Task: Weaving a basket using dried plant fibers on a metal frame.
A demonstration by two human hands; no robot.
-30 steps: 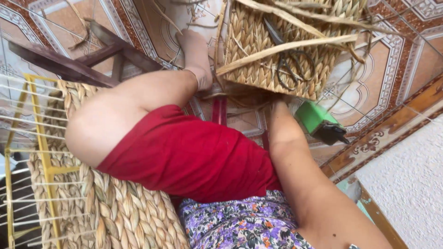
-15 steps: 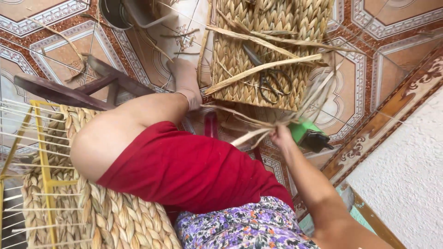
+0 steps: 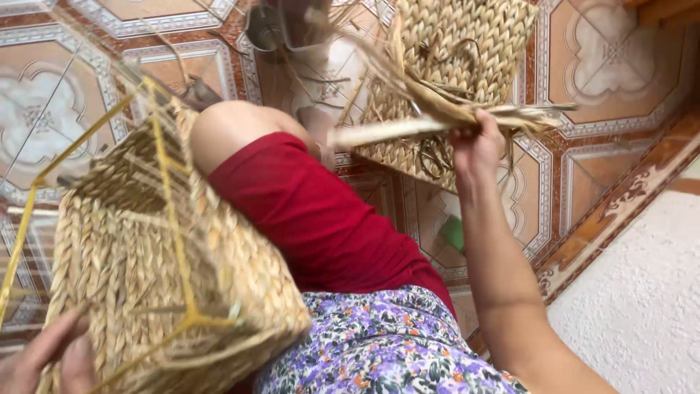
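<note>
A: Open floor lies right of the right hand, bare tile out to the patterned border. Free passage there.

B: Ahead of that hand?

A: Blocked. The woven mat sits just beyond it, scissors lying on its near edge, and the straw bundle fans out both ways.

B: Left side?

A: Crowded. The half-woven basket on its yellow wire frame fills the lap's left; the raised knee closes the middle. The left hand is pressed at the basket's lower corner.

B: Near right?

A: White textured wall bounds it.

Red shorts, purple floral top
</note>
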